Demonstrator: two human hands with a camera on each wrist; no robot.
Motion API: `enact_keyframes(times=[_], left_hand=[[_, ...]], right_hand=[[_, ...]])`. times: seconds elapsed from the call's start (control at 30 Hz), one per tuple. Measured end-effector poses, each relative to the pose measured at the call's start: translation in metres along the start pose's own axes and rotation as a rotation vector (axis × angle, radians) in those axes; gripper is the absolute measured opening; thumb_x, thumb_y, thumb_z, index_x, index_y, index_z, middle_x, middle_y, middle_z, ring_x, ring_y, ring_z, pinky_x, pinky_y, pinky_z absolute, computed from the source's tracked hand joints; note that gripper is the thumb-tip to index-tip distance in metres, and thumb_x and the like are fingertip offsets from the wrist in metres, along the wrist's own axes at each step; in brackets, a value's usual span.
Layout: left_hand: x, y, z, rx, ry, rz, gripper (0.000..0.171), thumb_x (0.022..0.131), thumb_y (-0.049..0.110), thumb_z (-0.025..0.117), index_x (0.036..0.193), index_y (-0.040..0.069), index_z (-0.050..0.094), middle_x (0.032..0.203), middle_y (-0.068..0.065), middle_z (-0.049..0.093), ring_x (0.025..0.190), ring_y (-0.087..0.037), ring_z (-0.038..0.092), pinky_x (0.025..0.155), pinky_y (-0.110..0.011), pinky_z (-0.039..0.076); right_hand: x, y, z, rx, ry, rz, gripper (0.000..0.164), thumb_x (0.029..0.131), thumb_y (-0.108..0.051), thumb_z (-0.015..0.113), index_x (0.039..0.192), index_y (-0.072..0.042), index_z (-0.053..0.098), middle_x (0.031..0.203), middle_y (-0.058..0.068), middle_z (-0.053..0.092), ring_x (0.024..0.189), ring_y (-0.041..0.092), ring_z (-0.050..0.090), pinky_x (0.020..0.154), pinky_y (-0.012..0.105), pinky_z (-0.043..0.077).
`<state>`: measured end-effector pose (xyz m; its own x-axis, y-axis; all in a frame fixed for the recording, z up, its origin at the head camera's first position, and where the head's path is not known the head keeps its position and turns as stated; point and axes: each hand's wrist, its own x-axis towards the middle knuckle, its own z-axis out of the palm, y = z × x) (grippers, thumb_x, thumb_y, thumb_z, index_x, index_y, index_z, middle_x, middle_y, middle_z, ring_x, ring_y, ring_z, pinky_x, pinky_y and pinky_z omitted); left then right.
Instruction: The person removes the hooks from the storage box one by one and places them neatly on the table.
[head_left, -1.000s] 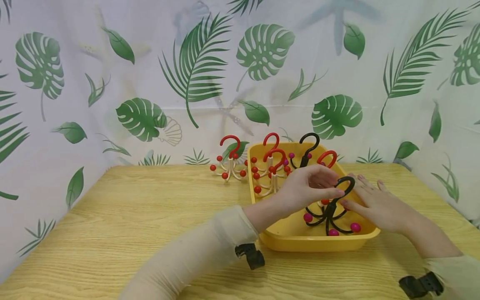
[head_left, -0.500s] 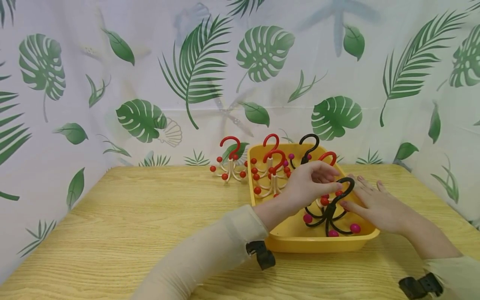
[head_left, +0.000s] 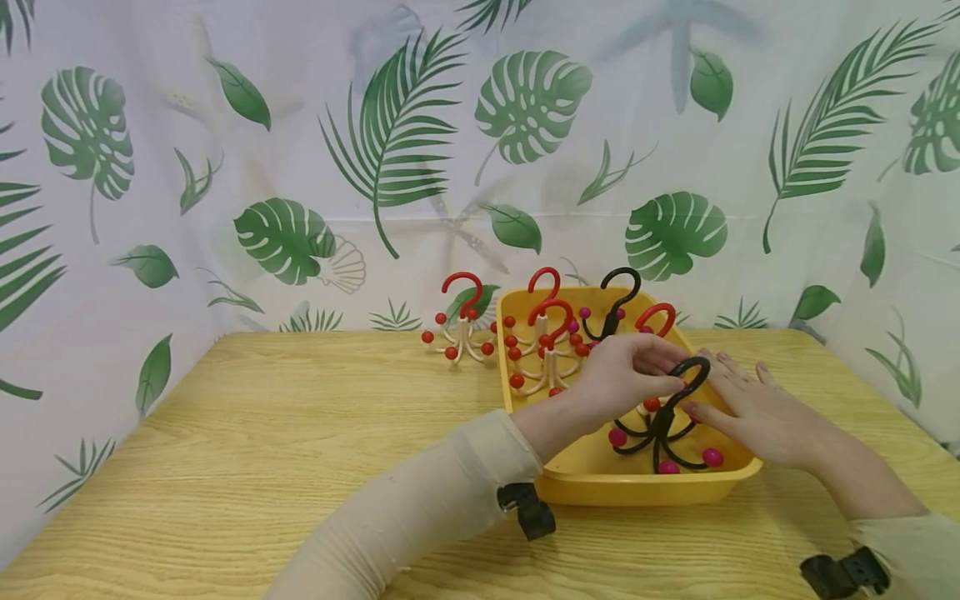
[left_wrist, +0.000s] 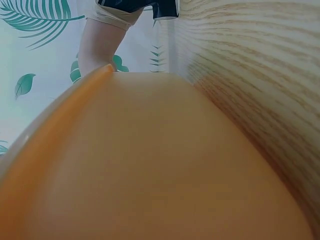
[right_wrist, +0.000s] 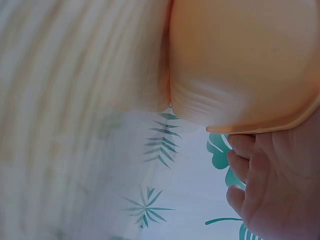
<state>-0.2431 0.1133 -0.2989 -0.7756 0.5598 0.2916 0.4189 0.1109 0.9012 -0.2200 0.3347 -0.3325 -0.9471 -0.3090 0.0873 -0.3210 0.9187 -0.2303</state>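
Note:
My left hand (head_left: 600, 379) reaches over the yellow plastic basin (head_left: 645, 492) and pinches the curved top of a black hook hanger (head_left: 661, 427) between thumb and fingers. This hanger stands upright inside the basin, near its front, its curved arms tipped with magenta balls. On the basin's right rim rests my right hand (head_left: 772, 421), fingers stretched forward and thumb reaching inward close to the hanger. The right wrist view has that hand (right_wrist: 280, 185) at the basin's outer side (right_wrist: 245, 55). Only the basin's wall (left_wrist: 160, 160) fills most of the left wrist view; the left hand is hidden there.
Several more hangers stand in the basin: red-hooked ones (head_left: 550, 358) at left, a black one (head_left: 611, 321) at the back, and a red hook (head_left: 657, 317) behind my left hand. Another red-hooked hanger (head_left: 462, 329) is on the wooden table (head_left: 300, 417), just left of the basin.
My left hand and forearm have shifted slightly to the right, still at the black hanger's hook. The right hand and the hangers stay about where they were.

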Motion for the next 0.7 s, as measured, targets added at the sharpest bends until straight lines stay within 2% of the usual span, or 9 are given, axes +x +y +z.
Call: enact_keyframes(times=[0.2, 0.5, 0.7], left_hand=[[0.000, 0.002, -0.002, -0.030, -0.005, 0.038, 0.022, 0.083, 0.004, 0.074, 0.104, 0.006, 0.071, 0.087, 0.002, 0.068, 0.075, -0.002, 0.061, 0.067, -0.018, 0.051], [-0.004, 0.013, -0.008, -0.096, -0.022, 0.106, 0.024, 0.084, 0.005, 0.072, 0.107, 0.005, 0.070, 0.086, 0.005, 0.068, 0.078, -0.001, 0.063, 0.072, -0.019, 0.052], [-0.007, 0.022, -0.014, -0.075, 0.002, 0.128, 0.024, 0.084, 0.006, 0.072, 0.108, 0.005, 0.070, 0.086, 0.004, 0.068, 0.077, -0.001, 0.063, 0.072, -0.018, 0.052]], right_hand=[[-0.001, 0.000, 0.000, 0.004, 0.000, -0.004, 0.076, 0.100, -0.051, 0.039, 0.152, -0.001, 0.013, 0.152, 0.032, 0.011, 0.139, 0.049, 0.005, 0.104, 0.065, -0.012], [-0.001, 0.001, 0.000, 0.023, 0.014, -0.015, 0.078, 0.100, -0.048, 0.040, 0.152, -0.001, 0.004, 0.151, 0.033, 0.011, 0.139, 0.049, 0.007, 0.103, 0.063, -0.015], [-0.002, 0.001, 0.000, 0.048, 0.023, -0.018, 0.073, 0.101, -0.047, 0.038, 0.154, -0.011, 0.002, 0.154, 0.027, 0.008, 0.140, 0.046, 0.007, 0.102, 0.064, -0.017]])
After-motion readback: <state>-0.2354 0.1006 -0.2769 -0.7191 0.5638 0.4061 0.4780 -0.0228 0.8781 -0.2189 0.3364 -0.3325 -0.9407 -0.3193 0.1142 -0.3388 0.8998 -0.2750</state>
